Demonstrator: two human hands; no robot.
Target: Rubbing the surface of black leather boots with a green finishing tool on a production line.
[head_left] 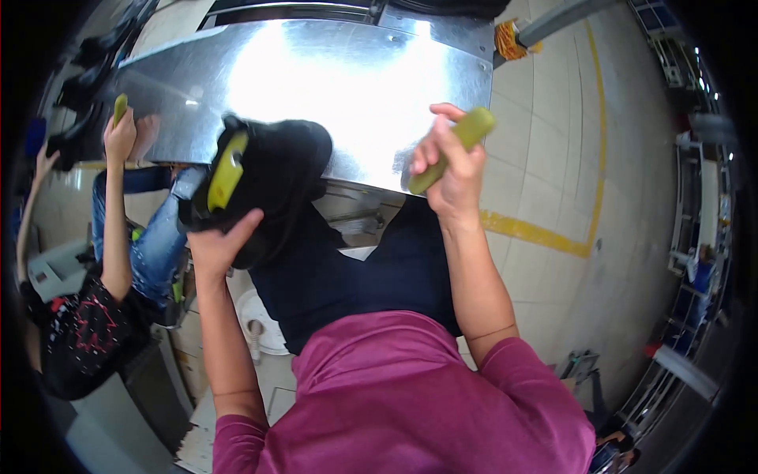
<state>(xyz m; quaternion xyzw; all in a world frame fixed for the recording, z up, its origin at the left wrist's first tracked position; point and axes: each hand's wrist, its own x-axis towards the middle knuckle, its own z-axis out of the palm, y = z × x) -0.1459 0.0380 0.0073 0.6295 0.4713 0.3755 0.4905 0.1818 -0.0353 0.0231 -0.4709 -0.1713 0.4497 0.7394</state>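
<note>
A black shoe (288,154), held up at the near edge of the metal table, is gripped by my left hand (219,246), its thumb against the shoe. A yellow-green patch (227,171) shows in the shoe's opening; it looks like an insole or lining, but blur hides which. Closed around a long yellow-green block (474,129) is my right hand (450,162), to the right of the shoe and apart from it. Both ends of the block stick out of the fist, and motion smears it slightly.
A shiny metal table (197,87) spans the front. At the left sits a co-worker, whose hand (120,138) holds a similar yellow-green piece (120,109). More black shoes (79,91) stand at the far left. A metal pole (553,24) with orange wrapping rises at the back right.
</note>
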